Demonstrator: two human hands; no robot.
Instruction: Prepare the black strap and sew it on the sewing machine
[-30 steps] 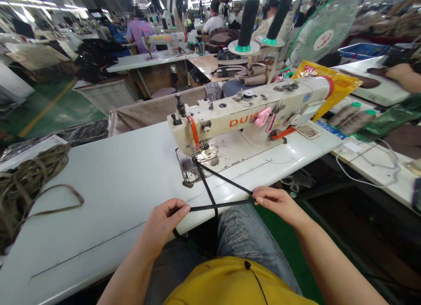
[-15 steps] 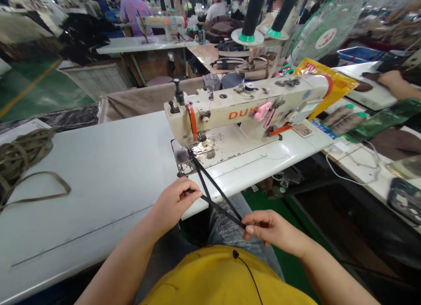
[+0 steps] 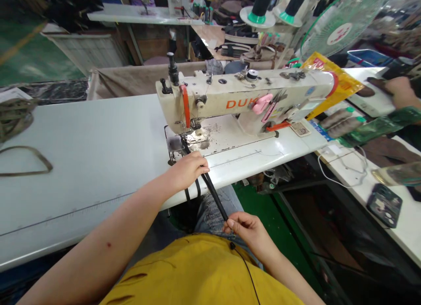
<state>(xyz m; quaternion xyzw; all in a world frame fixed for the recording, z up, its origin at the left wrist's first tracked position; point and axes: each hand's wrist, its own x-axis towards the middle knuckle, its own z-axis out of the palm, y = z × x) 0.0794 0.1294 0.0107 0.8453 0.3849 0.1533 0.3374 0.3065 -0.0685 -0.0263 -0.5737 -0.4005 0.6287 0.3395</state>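
Observation:
A narrow black strap [image 3: 214,194] runs from under the needle area of the white sewing machine [image 3: 210,104] down toward my lap. Close in front of the needle plate, my left hand [image 3: 190,168] is closed on the strap. Lower down, over my jeans, my right hand [image 3: 242,228] pinches its near end between thumb and fingers. The strap is stretched straight between the two hands. Below my left hand, black loops hang over the table's front edge. My left hand's fingertips partly hide the strap.
The white table [image 3: 98,134] extends left, with an olive strap loop [image 3: 26,160] and a bundle at its edge. On the right side table lie a phone [image 3: 384,205] and thread cones [image 3: 342,123]. A green fan [image 3: 342,29] stands behind. Another person's hand [image 3: 399,92] shows at right.
My left hand has moved up and forward along the strap, nearer the needle. My right hand has shifted slightly left. The strap parts now lie together between my hands. The view has tilted down.

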